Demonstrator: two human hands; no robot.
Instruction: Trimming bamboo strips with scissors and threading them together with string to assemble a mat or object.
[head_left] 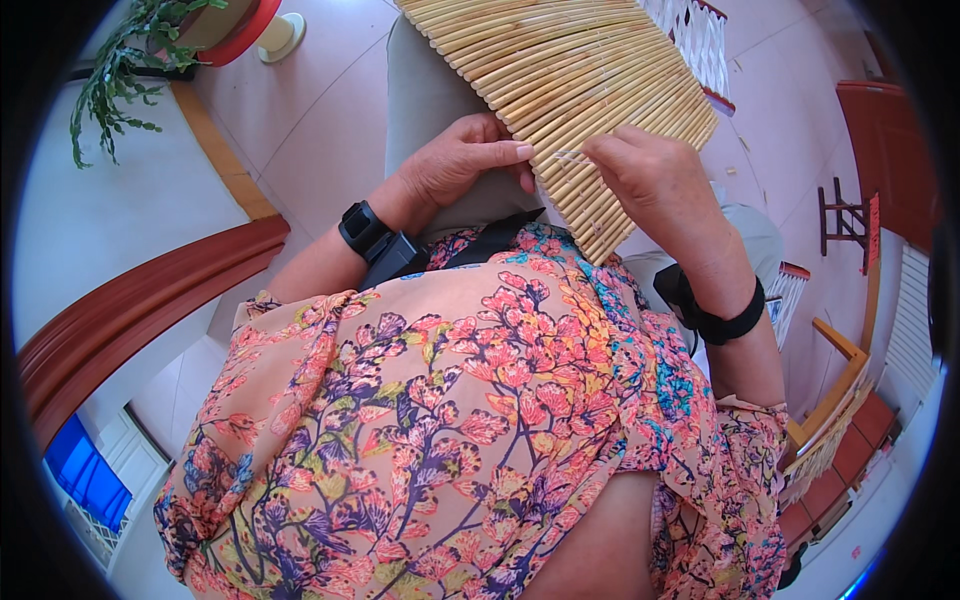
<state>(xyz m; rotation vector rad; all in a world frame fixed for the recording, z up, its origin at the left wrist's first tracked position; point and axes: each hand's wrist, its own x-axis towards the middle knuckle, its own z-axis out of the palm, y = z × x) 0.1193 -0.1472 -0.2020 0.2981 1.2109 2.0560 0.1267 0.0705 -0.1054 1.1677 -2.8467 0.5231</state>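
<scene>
A mat of yellow-brown reed or bamboo sticks (pixel 590 75), tied side by side, lies across my lap, its near corner pointing at my waist. My left hand (pixel 465 160) grips the mat's left edge, thumb on top and fingers partly hidden beneath. Over the mat, my right hand (pixel 650 170) is closed in a pinch on a thin white string (pixel 572 157). The string runs across the sticks from my left thumb toward the right fingertips. Where it ends inside the right hand is hidden.
A potted green plant (pixel 115 90) hangs in at the upper left, near a curved wooden edge (pixel 150 310). White fringed material (pixel 690 45) lies beyond the mat. A small dark stool (pixel 842 222) and a wooden frame (pixel 830 385) stand at right on the tiled floor (pixel 330 110).
</scene>
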